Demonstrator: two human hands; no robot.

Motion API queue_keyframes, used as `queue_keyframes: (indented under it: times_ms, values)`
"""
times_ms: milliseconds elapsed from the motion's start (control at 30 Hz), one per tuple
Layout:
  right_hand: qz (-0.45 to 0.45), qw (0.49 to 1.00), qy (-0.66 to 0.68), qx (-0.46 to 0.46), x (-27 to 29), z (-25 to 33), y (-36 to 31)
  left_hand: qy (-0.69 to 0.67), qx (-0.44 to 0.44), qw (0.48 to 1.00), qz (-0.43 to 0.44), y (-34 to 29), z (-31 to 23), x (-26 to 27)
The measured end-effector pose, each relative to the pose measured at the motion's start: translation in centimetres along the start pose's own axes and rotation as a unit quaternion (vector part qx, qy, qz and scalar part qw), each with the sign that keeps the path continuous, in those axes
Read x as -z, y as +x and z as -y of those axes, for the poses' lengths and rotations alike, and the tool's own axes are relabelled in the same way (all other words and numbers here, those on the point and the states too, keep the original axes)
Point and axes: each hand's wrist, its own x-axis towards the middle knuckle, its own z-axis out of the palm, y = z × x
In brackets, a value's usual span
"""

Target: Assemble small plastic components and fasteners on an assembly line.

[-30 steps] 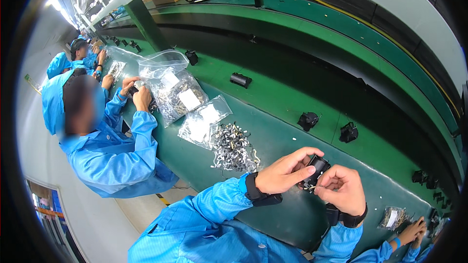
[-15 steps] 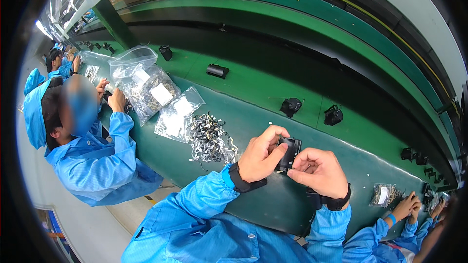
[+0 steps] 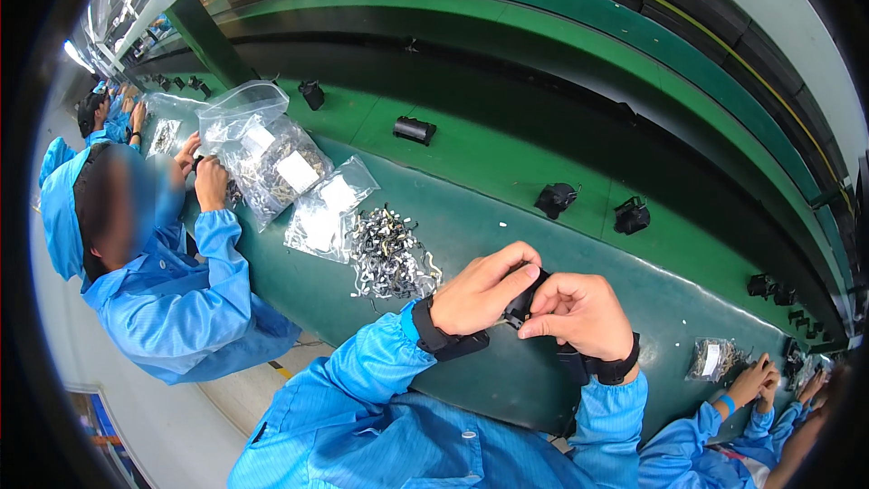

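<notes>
Both my hands are above the green table in front of me. Between them is a black plastic housing [image 3: 520,306], held tilted and largely covered by my fingers. My left hand [image 3: 484,290] is closed on its left side, thumb along the top. My right hand [image 3: 584,315] pinches at the right, near edge with thumb and forefinger; whether a small piece is also in that pinch is hidden. A loose pile of short black and white wires with connectors [image 3: 391,254] lies left of my left hand.
Clear plastic bags of wire parts [image 3: 272,163] lie beyond the pile. Past the table runs a green conveyor [image 3: 489,158] bearing black housings [image 3: 415,130]. A co-worker in blue [image 3: 172,281] works at the left; another person's hands [image 3: 756,385] are at the right, beside a small bag [image 3: 712,359].
The housing in my hands has been tipped and shows less of its face. My right hand has shifted slightly left. Housings on the conveyor have moved to the right.
</notes>
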Motion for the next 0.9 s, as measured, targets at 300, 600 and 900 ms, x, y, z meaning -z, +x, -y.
queue_keyframes:
  times_ms: [300,600,900]
  values:
    - [0.054,0.986,-0.102,0.117,-0.2,0.0,0.4,-0.139,0.021,0.988,0.058,-0.4,-0.7,-0.5]
    - [0.081,0.994,0.025,0.073,1.4,-0.2,-0.1,-0.271,-0.031,0.944,0.185,-1.3,-2.5,0.2]
    - [0.088,0.993,0.046,0.069,2.1,-0.1,-0.7,-0.198,-0.069,0.964,0.165,-1.1,-0.5,-0.3]
